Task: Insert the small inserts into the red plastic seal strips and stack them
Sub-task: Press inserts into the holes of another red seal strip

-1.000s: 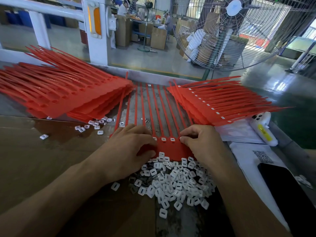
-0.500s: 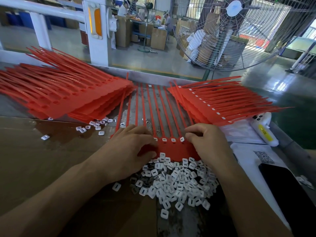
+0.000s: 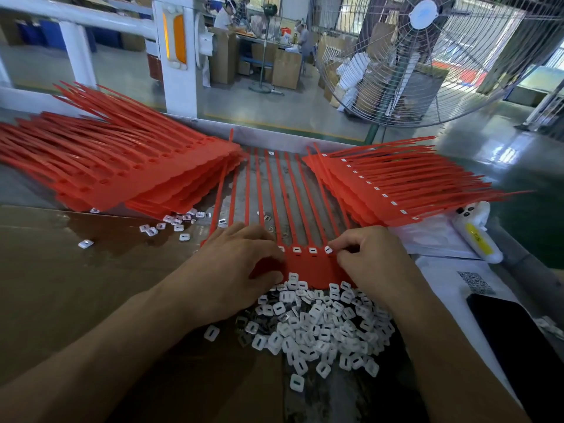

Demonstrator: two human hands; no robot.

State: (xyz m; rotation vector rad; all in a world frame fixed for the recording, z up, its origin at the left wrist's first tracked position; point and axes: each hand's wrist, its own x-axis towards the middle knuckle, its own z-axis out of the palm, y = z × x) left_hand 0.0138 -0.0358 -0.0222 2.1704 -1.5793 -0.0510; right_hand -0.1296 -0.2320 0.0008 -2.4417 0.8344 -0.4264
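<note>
A red seal strip sheet (image 3: 308, 267) lies flat in front of me, its thin tails running away toward the far edge. Several white inserts sit in its sockets in a row. My left hand (image 3: 235, 270) rests on the sheet's left part, fingers curled down over it. My right hand (image 3: 366, 261) pinches a small white insert (image 3: 328, 249) at a socket near the sheet's right end. A heap of loose white inserts (image 3: 317, 325) lies just below the sheet, between my wrists.
A stack of red sheets with empty sockets (image 3: 122, 175) lies at the left, a stack with inserts fitted (image 3: 384, 187) at the right. Stray inserts (image 3: 177, 222) dot the brown cardboard. White papers, a white bottle (image 3: 476, 233) and a black phone (image 3: 518, 340) sit at the right. A big fan (image 3: 427, 56) stands behind.
My right hand has shifted rightward along the row, one socket at a time, leaving more white inserts seated behind it. My left hand has stayed on the sheet.
</note>
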